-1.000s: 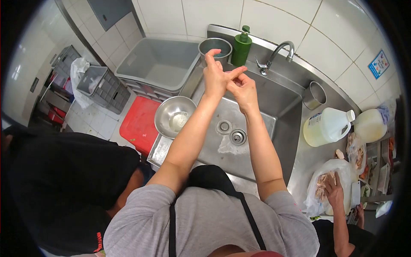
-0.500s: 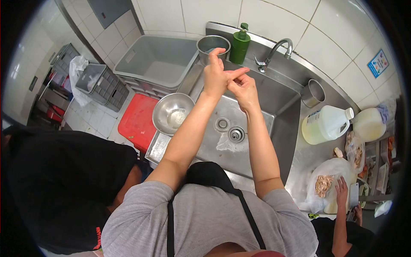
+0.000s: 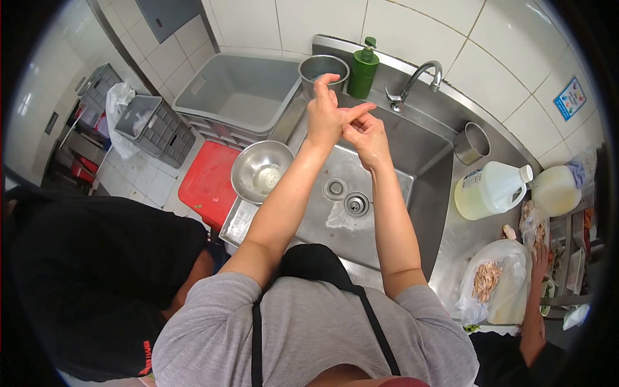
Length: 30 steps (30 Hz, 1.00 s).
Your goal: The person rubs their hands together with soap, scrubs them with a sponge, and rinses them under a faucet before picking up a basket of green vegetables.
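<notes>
Both my hands are together over the stainless steel sink [image 3: 387,187]. My left hand [image 3: 324,119] has one bent finger raised and another digit stretched to the right; it holds no object. My right hand [image 3: 366,138] is closed against that outstretched digit, its fingers curled around part of the left hand. The skin of my hands and forearms looks wet. Behind them stand a green pump bottle [image 3: 363,72] and a curved faucet [image 3: 422,84], with no water seen running. A steel bowl [image 3: 248,169] with some cloudy residue stands left of my left forearm.
A grey tub [image 3: 187,97] and a steel pot [image 3: 322,60] stand at the back left, above a red lid [image 3: 206,184]. On the right are a jug of yellowish liquid [image 3: 480,193], a steel cup [image 3: 471,143] and a bag of shredded food [image 3: 487,280]. Co-workers stand on both sides.
My hands keep nearly the same pose over the sink. At the right, a co-worker's hand has moved away from the bag of shredded food, farther right.
</notes>
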Available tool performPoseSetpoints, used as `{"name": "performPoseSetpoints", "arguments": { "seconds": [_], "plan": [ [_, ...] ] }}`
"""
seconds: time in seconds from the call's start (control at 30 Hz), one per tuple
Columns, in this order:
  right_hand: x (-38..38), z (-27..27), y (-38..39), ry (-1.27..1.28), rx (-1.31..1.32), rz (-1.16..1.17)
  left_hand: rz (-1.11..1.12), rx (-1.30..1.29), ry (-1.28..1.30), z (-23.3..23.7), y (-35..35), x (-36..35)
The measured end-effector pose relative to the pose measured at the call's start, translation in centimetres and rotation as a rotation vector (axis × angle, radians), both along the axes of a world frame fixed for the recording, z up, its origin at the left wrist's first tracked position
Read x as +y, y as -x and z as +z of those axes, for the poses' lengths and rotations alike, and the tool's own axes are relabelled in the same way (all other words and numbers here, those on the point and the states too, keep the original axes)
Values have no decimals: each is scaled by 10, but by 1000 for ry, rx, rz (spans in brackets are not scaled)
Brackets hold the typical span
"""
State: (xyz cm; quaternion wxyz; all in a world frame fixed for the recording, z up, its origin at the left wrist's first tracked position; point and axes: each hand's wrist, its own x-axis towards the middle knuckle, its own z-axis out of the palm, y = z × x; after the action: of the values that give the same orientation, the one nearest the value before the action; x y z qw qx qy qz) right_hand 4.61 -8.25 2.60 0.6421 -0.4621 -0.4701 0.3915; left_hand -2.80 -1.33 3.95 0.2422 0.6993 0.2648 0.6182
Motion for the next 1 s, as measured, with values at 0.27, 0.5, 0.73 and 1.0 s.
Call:
{"name": "performPoseSetpoints", "arguments": {
  "seconds": [0.27, 0.5, 0.73, 1.0],
  "plan": [
    [-4, 7, 2, 4, 19, 4, -23, -26, 82, 1, 0, -2],
    [0, 2, -1, 7, 0, -4, -22, -39, 50, 3, 1, -2],
    [-2, 7, 4, -35, 48, -16, -31, -76, 54, 5, 2, -3],
    [18, 7, 24, -114, 309, -285, 0, -54, 204, -7, -14, -13]
  ]
}}
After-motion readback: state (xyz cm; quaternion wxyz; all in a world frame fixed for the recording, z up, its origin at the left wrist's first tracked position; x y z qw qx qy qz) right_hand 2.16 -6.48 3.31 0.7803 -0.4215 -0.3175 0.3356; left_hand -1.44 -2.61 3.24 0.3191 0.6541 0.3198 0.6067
